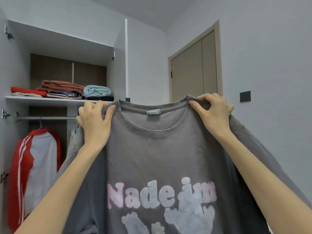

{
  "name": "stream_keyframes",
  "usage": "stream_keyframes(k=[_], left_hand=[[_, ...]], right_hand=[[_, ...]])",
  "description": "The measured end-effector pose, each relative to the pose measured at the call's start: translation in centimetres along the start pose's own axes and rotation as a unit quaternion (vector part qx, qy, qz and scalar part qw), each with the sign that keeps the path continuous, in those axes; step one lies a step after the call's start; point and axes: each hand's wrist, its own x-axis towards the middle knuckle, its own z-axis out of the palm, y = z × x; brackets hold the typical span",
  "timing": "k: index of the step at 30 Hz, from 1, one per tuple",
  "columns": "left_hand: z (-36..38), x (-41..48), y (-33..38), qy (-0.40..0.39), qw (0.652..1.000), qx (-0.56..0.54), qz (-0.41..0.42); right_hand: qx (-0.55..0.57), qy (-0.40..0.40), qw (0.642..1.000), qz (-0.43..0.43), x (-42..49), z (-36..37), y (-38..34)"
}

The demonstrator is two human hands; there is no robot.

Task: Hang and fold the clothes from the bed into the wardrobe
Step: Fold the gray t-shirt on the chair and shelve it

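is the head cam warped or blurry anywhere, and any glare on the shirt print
Head view: wide-angle warp tilts the door frame and the edges of the wardrobe inward; the light is soft and even, with no glare on the print of the grey t-shirt, which reads slightly soft; the red and white jacket at the left edge looks a little smeared.

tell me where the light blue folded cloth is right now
Head view, upper left: the light blue folded cloth sits at the right end of the wardrobe shelf, beside the rust-coloured stack.
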Motion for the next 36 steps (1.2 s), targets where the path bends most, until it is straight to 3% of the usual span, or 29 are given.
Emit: stream_keyframes(k=[7, 15, 26, 36], left_hand=[[5.5, -13.7, -5.9, -0.242, 0.966, 0.075, -0.053], [12.7, -27.2, -12.8, -0.448, 0.879, 0.129, -0.098], [22.7, -35.1, -19.9, -0.501, 0.846, 0.144, -0.110], [32.1, -43.6, -26.8, -0.550, 0.803, 0.183, -0.136]], right_hand=[[-0.092, -0.210, 0.968, 0.105, -12.8, 3.6, 10.5], [-0.129, -0.401, 0.872, 0.248, -26.2, 8.3, 21.3], [-0.192, -0.447, 0.827, 0.282, -32.7, 18.7, 30.1], [-0.295, -0.493, 0.786, 0.229, -38.3, 27.2, 38.0]])
